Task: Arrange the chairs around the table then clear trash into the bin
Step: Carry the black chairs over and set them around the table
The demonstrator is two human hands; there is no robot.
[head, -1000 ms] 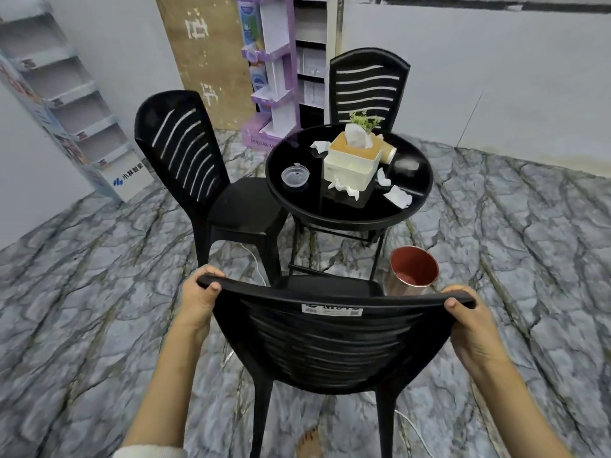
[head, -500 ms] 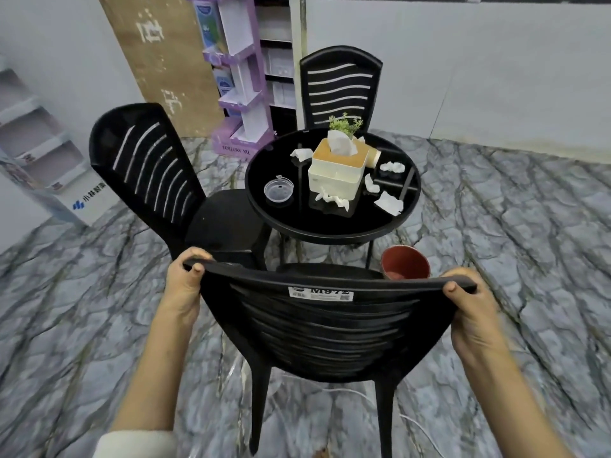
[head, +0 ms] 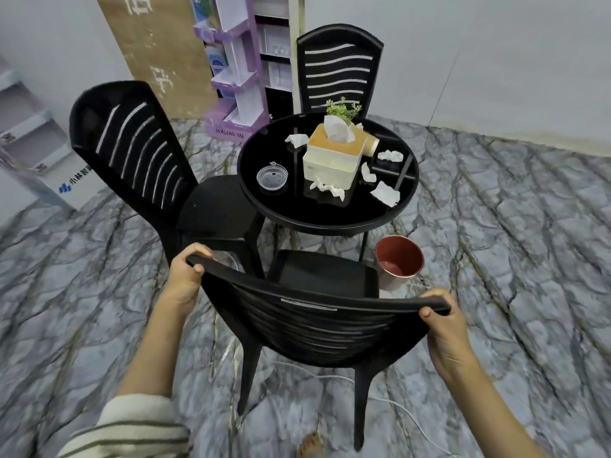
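The near chair (head: 317,325) is gripped at its backrest by both hands' fingers (head: 195,256), its seat near the counter (head: 317,219); tissues (head: 385,193) remain uncleared, bin (head: 398,266) beside the counter

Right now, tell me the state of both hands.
Left hand: closed on the top rail of the near black chair.
Right hand: closed on the same chair's top rail, at its other end.

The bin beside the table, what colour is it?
The bin looks coppery red, with a metallic sheen inside; the head view shows it.
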